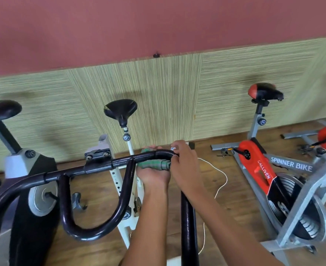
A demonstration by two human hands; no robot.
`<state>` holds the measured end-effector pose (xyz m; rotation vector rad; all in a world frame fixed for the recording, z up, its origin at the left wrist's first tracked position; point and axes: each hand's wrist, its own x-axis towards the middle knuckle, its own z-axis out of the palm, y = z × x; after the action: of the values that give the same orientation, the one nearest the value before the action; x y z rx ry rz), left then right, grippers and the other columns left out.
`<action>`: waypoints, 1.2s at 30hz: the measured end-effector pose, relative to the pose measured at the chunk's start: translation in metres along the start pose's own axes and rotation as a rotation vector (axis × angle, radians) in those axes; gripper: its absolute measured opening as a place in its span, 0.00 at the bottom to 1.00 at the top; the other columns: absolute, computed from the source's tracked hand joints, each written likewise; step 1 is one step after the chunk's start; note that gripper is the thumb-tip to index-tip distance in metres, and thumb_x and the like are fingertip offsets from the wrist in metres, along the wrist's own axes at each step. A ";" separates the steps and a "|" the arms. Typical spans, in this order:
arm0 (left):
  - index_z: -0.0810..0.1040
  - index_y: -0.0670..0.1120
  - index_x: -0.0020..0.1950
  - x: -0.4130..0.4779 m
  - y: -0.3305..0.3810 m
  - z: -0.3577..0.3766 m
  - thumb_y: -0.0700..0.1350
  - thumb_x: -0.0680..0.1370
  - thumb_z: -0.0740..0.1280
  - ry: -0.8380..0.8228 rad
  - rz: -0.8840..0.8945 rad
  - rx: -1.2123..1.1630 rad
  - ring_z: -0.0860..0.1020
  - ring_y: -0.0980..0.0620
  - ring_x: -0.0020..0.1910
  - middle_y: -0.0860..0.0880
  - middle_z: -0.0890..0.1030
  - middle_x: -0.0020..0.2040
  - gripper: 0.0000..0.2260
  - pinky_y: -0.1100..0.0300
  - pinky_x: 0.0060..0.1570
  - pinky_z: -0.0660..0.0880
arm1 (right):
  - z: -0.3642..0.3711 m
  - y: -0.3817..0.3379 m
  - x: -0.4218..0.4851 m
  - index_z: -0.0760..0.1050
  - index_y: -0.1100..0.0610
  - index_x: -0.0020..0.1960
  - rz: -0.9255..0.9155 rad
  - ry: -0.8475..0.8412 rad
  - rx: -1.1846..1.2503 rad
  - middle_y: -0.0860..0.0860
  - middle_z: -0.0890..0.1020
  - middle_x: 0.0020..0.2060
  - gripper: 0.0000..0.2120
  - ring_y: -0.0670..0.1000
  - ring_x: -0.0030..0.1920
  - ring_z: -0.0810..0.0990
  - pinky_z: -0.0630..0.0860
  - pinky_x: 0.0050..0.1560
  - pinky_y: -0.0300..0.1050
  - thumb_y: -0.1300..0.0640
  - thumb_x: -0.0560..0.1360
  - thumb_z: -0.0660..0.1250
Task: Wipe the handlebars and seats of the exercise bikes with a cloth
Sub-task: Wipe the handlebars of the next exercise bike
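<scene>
Green cloth (154,164) round handlebar (100,166), between both hands (152,176) (185,164)

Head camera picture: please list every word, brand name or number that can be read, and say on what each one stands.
"SPINNER BIKE": white letters on the grey frame bar.
"CALLIVEN": white letters on the red chain cover.
Print on the round knob under the black seat: too small to read.
No other text can be read.
</scene>
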<state>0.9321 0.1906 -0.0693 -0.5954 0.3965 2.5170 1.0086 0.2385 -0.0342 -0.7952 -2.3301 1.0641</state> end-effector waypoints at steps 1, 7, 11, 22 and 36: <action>0.76 0.44 0.41 -0.004 -0.006 0.000 0.44 0.81 0.51 0.009 -0.009 0.064 0.80 0.47 0.36 0.46 0.79 0.40 0.16 0.57 0.49 0.78 | 0.000 0.000 -0.001 0.73 0.56 0.60 0.003 0.005 0.006 0.53 0.80 0.52 0.18 0.57 0.55 0.74 0.72 0.56 0.53 0.69 0.74 0.58; 0.72 0.46 0.42 -0.013 0.005 0.007 0.51 0.82 0.52 0.119 -0.078 0.199 0.75 0.46 0.39 0.45 0.79 0.35 0.15 0.50 0.41 0.73 | -0.001 0.001 -0.002 0.73 0.55 0.57 0.001 0.004 0.031 0.52 0.80 0.52 0.16 0.56 0.54 0.74 0.72 0.54 0.54 0.68 0.73 0.58; 0.69 0.47 0.32 -0.019 -0.013 0.005 0.43 0.79 0.54 0.101 -0.034 0.210 0.72 0.53 0.24 0.50 0.72 0.27 0.15 0.65 0.28 0.72 | 0.000 0.002 -0.002 0.72 0.54 0.54 -0.015 0.018 0.054 0.50 0.78 0.49 0.15 0.55 0.53 0.73 0.73 0.51 0.54 0.69 0.73 0.57; 0.79 0.45 0.45 -0.051 -0.023 -0.009 0.52 0.84 0.57 -0.069 -0.381 0.723 0.81 0.53 0.31 0.48 0.81 0.34 0.16 0.62 0.30 0.77 | -0.003 -0.002 -0.004 0.72 0.56 0.58 -0.012 0.040 0.019 0.53 0.78 0.49 0.12 0.50 0.49 0.73 0.66 0.43 0.42 0.66 0.79 0.57; 0.78 0.35 0.47 -0.145 -0.004 -0.048 0.67 0.81 0.50 -0.020 -0.677 0.877 0.77 0.45 0.29 0.40 0.78 0.35 0.35 0.56 0.33 0.79 | -0.006 0.002 -0.003 0.71 0.61 0.55 -0.111 -0.001 -0.034 0.55 0.76 0.46 0.13 0.57 0.46 0.75 0.72 0.42 0.54 0.70 0.74 0.57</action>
<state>1.0620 0.1148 -0.0407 -0.2706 1.0105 1.4938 1.0153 0.2406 -0.0326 -0.6688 -2.3694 0.9800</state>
